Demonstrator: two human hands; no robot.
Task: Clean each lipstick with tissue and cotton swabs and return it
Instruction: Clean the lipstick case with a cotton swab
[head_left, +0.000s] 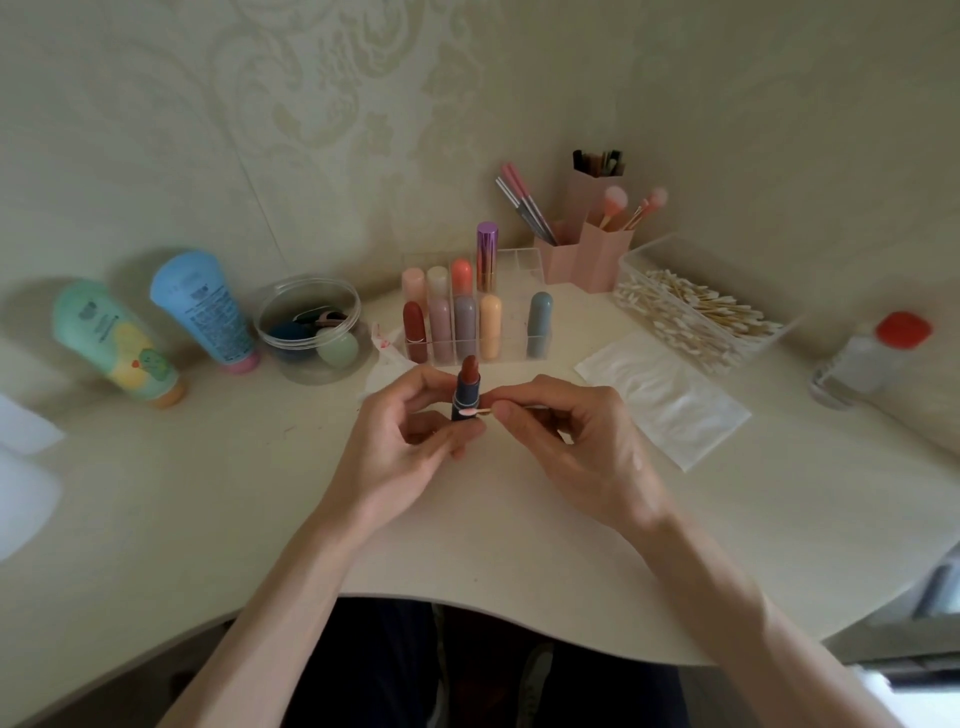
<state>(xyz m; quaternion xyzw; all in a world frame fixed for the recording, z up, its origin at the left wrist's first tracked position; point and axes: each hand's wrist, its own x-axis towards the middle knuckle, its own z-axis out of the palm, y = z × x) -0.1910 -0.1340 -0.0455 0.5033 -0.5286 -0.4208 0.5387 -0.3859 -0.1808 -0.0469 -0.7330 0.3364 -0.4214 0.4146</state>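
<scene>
The swab stage of cleaning is judged to be in hand. An uncapped lipstick (469, 387), its red bullet wound out, is held upright above the surface (260, 493), just in front of the organizer (514, 260). It is held by the left grip (415, 431), whose fingers are curled round the lower part of the dark tube. A swab (471, 412) is pinched in the right grip (566, 431) between thumb and forefinger. Its tip, already tinted pink, is laid against the tube's collar just below the bullet.

For the next move, the tube would probably have to be turned a little in the left grip so that the swab tip is carried round the whole collar. Light pressure is called for, and the soft bullet is best kept clear of the stick.

After that, the bullet would need to be wound down and capped. The cap cannot be made out here. A free slot is seen in the organizer's front row, between the peach and the blue-grey lipstick, and the return is likely meant there.

A flat tissue (662, 395) lies to the right of the hands, should wiping be needed. The swab box (631, 260) stands just beyond it.
</scene>
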